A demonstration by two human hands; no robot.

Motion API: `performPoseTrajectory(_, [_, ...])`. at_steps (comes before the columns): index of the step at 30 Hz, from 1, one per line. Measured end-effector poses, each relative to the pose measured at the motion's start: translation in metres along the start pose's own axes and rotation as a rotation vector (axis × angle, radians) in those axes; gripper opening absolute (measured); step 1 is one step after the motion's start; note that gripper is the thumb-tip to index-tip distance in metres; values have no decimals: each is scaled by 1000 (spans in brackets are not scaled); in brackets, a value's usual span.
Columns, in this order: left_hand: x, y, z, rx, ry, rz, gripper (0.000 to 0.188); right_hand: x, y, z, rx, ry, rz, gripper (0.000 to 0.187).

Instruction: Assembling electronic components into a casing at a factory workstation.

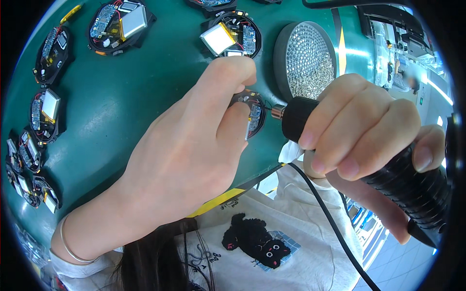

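1. In the head view, my right hand (359, 126) is wrapped around a black screwdriver (296, 121), fingers over its thick front and ribbed grip.
2. My left hand (184, 145) is curled, with thumb and index finger at the round black unit (257, 115). The fingertips are partly hidden, so I cannot tell whether they grip the unit or something small on it.
3. That unit lies on the green mat (145, 82), partly covered by my left hand, with some of its blue circuit board showing.
4. The driver's metal collar (277, 111) is just beside the unit, its thin bit pointing toward the unit's edge; I cannot tell whether the bit touches.
5. I judge this to be screw work, so I should brace the unit with my left hand and keep those fingertips off the bit's line.
6. The driver looks strongly tilted; I would stand it square over the screw head before pressing, since a slanted bit could slip onto the board.
7. Light, steady pressure seems best, easing off once the screw seats.
8. The round tray (282, 58) of small screws (310, 80) sits near my right knuckles, so I should keep my wrist clear of its rim.
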State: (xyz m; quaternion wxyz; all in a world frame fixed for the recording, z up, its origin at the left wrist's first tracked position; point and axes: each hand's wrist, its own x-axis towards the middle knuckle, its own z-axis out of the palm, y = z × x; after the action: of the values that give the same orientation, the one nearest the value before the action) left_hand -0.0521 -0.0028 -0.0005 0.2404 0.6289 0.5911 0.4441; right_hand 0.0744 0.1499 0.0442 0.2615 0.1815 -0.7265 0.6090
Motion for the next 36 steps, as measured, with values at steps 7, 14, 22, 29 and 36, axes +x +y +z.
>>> performPoseTrajectory(7, [5, -5, 3, -66, -51, -13, 45, -3, 1, 2, -68, 16, 42, 71])
performPoseTrajectory(14, [10, -6, 7, -66, -60, -2, 44, -4, 6, 0, -42, 23, 38, 73])
performPoseTrajectory(22, [3, 5, 1, 66, -24, 11, 34, 0, 3, -4, 59, 128, -14, 75])
performPoseTrajectory(29, [26, -11, -9, 746, 257, 172, 27, -8, -28, -20, 108, 747, -192, 68])
performPoseTrajectory(36, [9, 1, -64, 1122, -29, -245, 67, -14, -36, -42, -408, 854, -289, 78])
